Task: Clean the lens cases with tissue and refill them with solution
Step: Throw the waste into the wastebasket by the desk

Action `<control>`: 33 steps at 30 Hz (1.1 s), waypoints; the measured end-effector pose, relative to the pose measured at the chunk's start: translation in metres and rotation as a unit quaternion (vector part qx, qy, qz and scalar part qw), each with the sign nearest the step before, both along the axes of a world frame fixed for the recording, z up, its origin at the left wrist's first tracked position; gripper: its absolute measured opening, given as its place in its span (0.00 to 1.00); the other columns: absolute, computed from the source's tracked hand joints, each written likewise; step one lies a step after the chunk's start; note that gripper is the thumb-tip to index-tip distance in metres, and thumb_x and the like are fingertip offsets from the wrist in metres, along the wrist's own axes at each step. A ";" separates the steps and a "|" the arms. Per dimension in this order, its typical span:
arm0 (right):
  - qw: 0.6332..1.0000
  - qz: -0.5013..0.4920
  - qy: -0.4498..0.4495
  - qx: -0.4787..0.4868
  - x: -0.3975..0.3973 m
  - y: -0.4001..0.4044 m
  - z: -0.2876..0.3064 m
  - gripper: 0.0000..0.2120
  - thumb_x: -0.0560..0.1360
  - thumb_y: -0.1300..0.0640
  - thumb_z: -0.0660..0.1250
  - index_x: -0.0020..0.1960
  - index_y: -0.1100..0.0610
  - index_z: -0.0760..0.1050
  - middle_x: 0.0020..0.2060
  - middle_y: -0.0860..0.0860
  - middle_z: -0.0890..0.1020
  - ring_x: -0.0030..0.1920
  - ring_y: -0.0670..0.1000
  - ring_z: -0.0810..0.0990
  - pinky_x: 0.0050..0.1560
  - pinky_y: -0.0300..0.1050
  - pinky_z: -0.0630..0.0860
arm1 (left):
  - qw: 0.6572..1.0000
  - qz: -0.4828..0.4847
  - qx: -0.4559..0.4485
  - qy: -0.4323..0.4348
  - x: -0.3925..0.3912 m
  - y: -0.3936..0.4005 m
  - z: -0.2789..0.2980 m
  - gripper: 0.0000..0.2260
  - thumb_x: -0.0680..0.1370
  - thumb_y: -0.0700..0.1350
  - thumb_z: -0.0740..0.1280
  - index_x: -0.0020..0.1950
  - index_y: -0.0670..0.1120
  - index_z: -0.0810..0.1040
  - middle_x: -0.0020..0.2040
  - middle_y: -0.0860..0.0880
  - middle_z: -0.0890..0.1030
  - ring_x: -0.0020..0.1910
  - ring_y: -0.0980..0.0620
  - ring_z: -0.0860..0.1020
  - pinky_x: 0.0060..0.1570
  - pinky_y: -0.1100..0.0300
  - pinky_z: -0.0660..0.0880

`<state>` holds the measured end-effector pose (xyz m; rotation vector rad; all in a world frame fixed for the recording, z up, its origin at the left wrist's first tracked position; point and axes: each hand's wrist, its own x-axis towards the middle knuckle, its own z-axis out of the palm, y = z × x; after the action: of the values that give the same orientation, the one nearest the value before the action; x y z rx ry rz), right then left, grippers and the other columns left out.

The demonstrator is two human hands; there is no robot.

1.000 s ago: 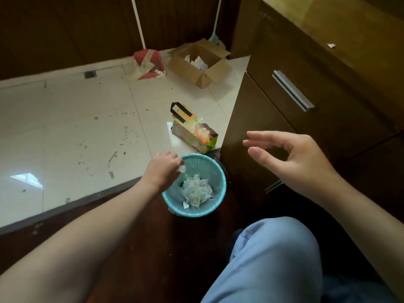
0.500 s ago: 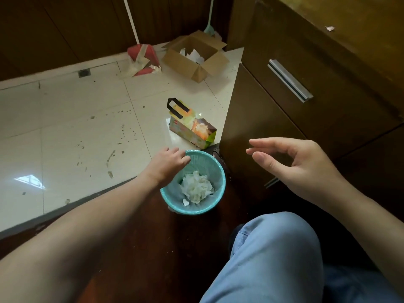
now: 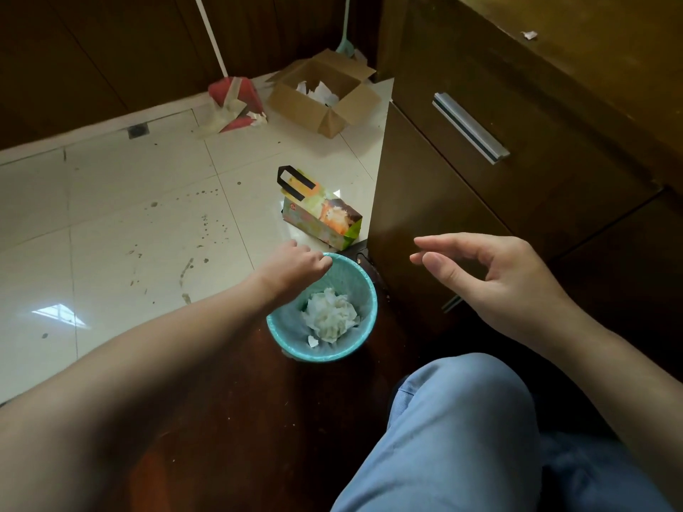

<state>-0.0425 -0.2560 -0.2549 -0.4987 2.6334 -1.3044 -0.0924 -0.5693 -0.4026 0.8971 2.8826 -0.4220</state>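
A small teal waste bin [image 3: 366, 319] stands on the dark wood floor and holds crumpled white tissue [image 3: 330, 314]. My left hand [image 3: 295, 266] hovers at the bin's far left rim, fingers loosely curled, with nothing visible in them. My right hand [image 3: 495, 279] floats to the right of the bin in front of the cabinet, its fingers relaxed and empty. No lens case or solution bottle is in view.
A dark wooden cabinet [image 3: 425, 201] with a metal drawer handle [image 3: 469, 127] rises right of the bin. A printed carton [image 3: 321, 212] sits just behind the bin on the tiles. Farther back lie an open cardboard box [image 3: 321, 94] and a red dustpan [image 3: 234, 101]. My knee [image 3: 462, 419] is below.
The bit of tissue at my left fingertips a second ago is gone from the hand, which stays at the bin's rim. My right hand has barely moved.
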 end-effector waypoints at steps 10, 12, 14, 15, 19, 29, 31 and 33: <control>1.000 -0.028 -0.002 -0.009 0.001 0.012 -0.006 0.24 0.78 0.40 0.65 0.69 0.48 0.83 0.61 0.42 0.87 0.65 0.40 0.81 0.63 0.36 0.77 | 0.999 -0.012 0.000 0.036 -0.014 0.025 0.011 0.08 0.77 0.33 0.71 0.56 0.39 0.80 0.46 0.43 0.83 0.41 0.45 0.82 0.43 0.52 0.79; 0.999 -0.032 -0.004 -0.017 0.001 0.013 -0.008 0.23 0.78 0.41 0.66 0.68 0.49 0.83 0.60 0.42 0.87 0.64 0.39 0.82 0.64 0.38 0.79 | 0.999 -0.016 -0.035 0.012 -0.005 0.025 0.001 0.08 0.80 0.33 0.67 0.57 0.40 0.79 0.48 0.45 0.83 0.44 0.46 0.81 0.46 0.53 0.78; 0.999 -0.035 -0.006 -0.029 -0.001 0.013 -0.009 0.22 0.78 0.42 0.68 0.68 0.49 0.84 0.59 0.42 0.87 0.63 0.39 0.83 0.64 0.38 0.80 | 0.997 -0.004 -0.069 -0.027 0.005 0.025 -0.010 0.10 0.82 0.34 0.61 0.61 0.42 0.76 0.54 0.46 0.81 0.50 0.46 0.81 0.51 0.53 0.77; 0.999 -0.037 -0.006 -0.033 -0.002 0.014 -0.010 0.21 0.79 0.43 0.68 0.68 0.50 0.84 0.58 0.42 0.88 0.62 0.39 0.83 0.64 0.39 0.80 | 0.998 0.017 -0.054 -0.027 0.006 0.023 -0.012 0.11 0.82 0.33 0.61 0.62 0.42 0.76 0.55 0.46 0.81 0.51 0.45 0.81 0.52 0.53 0.77; 0.999 -0.035 -0.001 -0.029 -0.006 0.014 -0.011 0.21 0.79 0.43 0.68 0.68 0.50 0.84 0.58 0.42 0.88 0.62 0.39 0.83 0.64 0.41 0.80 | 0.998 0.055 -0.008 -0.013 0.000 0.022 -0.011 0.12 0.80 0.31 0.63 0.61 0.40 0.78 0.52 0.43 0.82 0.48 0.43 0.81 0.48 0.51 0.78; 0.997 -0.043 0.047 -0.039 -0.007 0.012 -0.015 0.15 0.78 0.56 0.77 0.63 0.53 0.85 0.50 0.42 0.88 0.53 0.40 0.86 0.55 0.34 0.82 | 0.964 0.163 0.205 0.049 -0.001 0.022 -0.001 0.04 0.79 0.34 0.70 0.54 0.39 0.81 0.44 0.41 0.85 0.40 0.40 0.82 0.35 0.47 0.81; 0.994 -0.070 0.061 -0.059 -0.007 0.008 -0.016 0.10 0.76 0.58 0.79 0.57 0.55 0.86 0.45 0.44 0.88 0.46 0.44 0.88 0.49 0.37 0.84 | 0.955 0.169 0.235 0.060 0.004 0.020 0.000 0.04 0.78 0.35 0.73 0.52 0.39 0.82 0.44 0.42 0.86 0.39 0.40 0.83 0.35 0.49 0.80; 0.992 -0.079 0.062 -0.070 -0.008 0.002 -0.017 0.06 0.79 0.59 0.76 0.56 0.57 0.86 0.41 0.46 0.88 0.38 0.46 0.88 0.44 0.41 0.85 | 0.959 0.180 0.217 0.011 0.011 0.020 -0.007 0.05 0.80 0.39 0.72 0.54 0.41 0.82 0.47 0.44 0.86 0.43 0.42 0.83 0.41 0.48 0.82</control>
<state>-0.0505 -0.2539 -0.2720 -0.4090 2.7436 -1.5637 -0.0811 -0.5490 -0.4093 0.3804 3.1187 0.2451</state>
